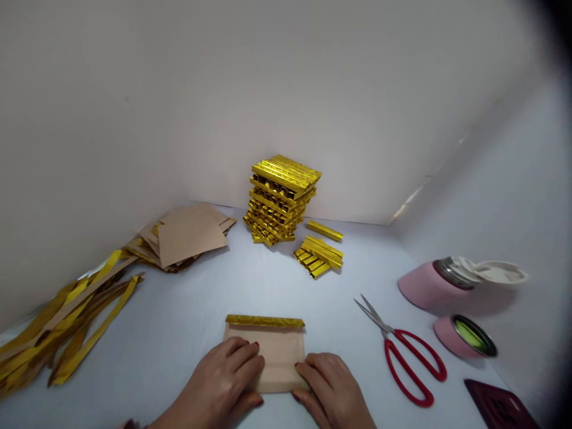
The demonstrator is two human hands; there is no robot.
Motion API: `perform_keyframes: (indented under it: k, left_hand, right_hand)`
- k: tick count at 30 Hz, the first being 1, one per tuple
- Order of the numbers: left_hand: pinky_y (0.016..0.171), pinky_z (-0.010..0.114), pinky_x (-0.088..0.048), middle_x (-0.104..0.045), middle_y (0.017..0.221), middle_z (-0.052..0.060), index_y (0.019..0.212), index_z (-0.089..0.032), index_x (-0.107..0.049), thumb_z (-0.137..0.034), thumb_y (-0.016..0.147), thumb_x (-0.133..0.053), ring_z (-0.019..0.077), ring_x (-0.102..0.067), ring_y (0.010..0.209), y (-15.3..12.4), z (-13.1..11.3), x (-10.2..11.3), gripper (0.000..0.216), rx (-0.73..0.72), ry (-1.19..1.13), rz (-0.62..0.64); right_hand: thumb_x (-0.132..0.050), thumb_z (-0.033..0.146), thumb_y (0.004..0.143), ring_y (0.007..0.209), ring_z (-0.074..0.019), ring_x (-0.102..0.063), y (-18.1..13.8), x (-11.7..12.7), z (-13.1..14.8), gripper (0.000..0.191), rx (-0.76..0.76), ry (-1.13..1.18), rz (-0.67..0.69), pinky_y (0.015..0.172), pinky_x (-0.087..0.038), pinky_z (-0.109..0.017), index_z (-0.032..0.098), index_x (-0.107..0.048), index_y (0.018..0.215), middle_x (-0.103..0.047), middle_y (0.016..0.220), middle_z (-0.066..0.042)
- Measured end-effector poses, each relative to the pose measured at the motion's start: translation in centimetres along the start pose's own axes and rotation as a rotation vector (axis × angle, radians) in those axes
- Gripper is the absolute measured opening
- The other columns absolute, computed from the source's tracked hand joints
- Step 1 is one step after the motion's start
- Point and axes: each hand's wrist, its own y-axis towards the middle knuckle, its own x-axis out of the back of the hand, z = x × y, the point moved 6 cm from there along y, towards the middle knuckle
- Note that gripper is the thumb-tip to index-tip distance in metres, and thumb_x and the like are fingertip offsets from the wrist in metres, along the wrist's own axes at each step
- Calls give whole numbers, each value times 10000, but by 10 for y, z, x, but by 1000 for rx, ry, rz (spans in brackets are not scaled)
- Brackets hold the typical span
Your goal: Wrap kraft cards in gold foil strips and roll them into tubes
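Note:
A brown paper sheet (279, 351) with a folded gold edge (265, 321) lies flat on the white table near me. My left hand (226, 381) rests on its left half, fingers curled and pressing down. My right hand (328, 387) presses the sheet's lower right corner with bent fingers. Both hands pin the paper against the table. Farther back a tall stack of gold folded bars (281, 199) stands by the wall. A few loose gold bars (319, 253) lie to its right.
A pile of brown paper sheets (187, 235) and gold foil strips (67, 322) lie at the left. Red-handled scissors (402, 351), a pink flask on its side (442, 280), its pink lid (465, 336) and a dark red object (500, 405) lie at the right.

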Motion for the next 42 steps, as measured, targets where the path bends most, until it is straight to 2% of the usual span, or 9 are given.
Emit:
perform_keyframes:
  k: [2, 5, 8, 11, 15, 19, 23, 32, 42]
  left_hand:
    - [788, 442, -564, -681, 1080, 96, 1045, -156, -602, -297, 762, -757, 301, -620, 948, -1, -2, -1, 352, -28, 40, -38]
    - [765, 409, -571, -688, 1062, 98, 1006, -152, -620, -242, 941, -508, 280, -631, 943, -3, -3, -2, 158, -75, 79, -101]
    - [776, 380, -561, -688, 1052, 113, 991, -141, -635, -170, 1002, -314, 263, -630, 956, -4, -6, 0, 323, -137, 118, -152]
    - [709, 367, -557, -676, 986, 135, 980, -135, -641, -173, 1015, -251, 249, -636, 873, -4, -5, 0, 394, -135, 68, -132]
    - [559, 306, -508, -627, 773, 66, 936, -181, -648, -233, 1020, -290, 200, -600, 666, -9, 7, -6, 372, -16, -84, -82]
    - [628, 271, -507, -625, 790, 33, 879, -226, -653, -249, 995, -386, 179, -614, 728, -18, 26, -9, 291, 141, -255, -93]
    - [658, 253, -517, -650, 805, 18, 883, -239, -641, -235, 969, -420, 169, -630, 747, -24, 35, -8, 237, 231, -321, -87]
    - [691, 291, -531, -671, 900, 13, 1042, -257, -569, -266, 961, -435, 192, -650, 791, -31, 39, -5, 157, 366, -249, -214]
    - [650, 334, -499, -616, 823, 31, 1032, -235, -547, -296, 989, -391, 218, -602, 748, -31, 39, -5, 173, 380, -219, -160]
  right_hand:
    - [-388, 296, 978, 650, -196, -604, 0, -1, 1, 267, 13, -26, -15, 599, -492, -319, 160, -615, 944, -655, 757, -78]
    - [-416, 334, 970, 676, -208, -610, 0, -4, 5, 282, 86, -49, 38, 618, -488, -336, 135, -614, 994, -672, 801, -99]
    - [-444, 278, 960, 671, -202, -609, 4, -4, 12, 240, 156, -54, 54, 605, -485, -330, 122, -621, 1001, -683, 812, -99]
    - [-412, 129, 942, 626, -172, -583, 8, -6, 11, 223, 106, -3, 24, 575, -469, -302, 158, -633, 938, -670, 754, -58]
    - [-458, 136, 922, 704, -179, -584, 2, -12, -3, 187, -68, 153, 84, 639, -481, -312, 202, -633, 925, -643, 796, -44]
    - [-492, 158, 906, 778, -188, -585, -3, -16, -19, 162, -253, 254, 141, 685, -487, -323, 234, -630, 872, -607, 819, -28]
    - [-484, 191, 914, 766, -193, -567, -3, -19, -25, 159, -355, 241, 157, 688, -478, -338, 226, -595, 805, -571, 799, -23]
    - [-425, 177, 930, 762, -205, -524, -3, -25, -23, 175, -367, 143, 168, 678, -431, -362, 207, -498, 774, -527, 829, -38]
    - [-437, 196, 928, 743, -210, -502, 0, -26, -23, 169, -364, 40, 164, 675, -406, -373, 208, -473, 763, -502, 802, -35]
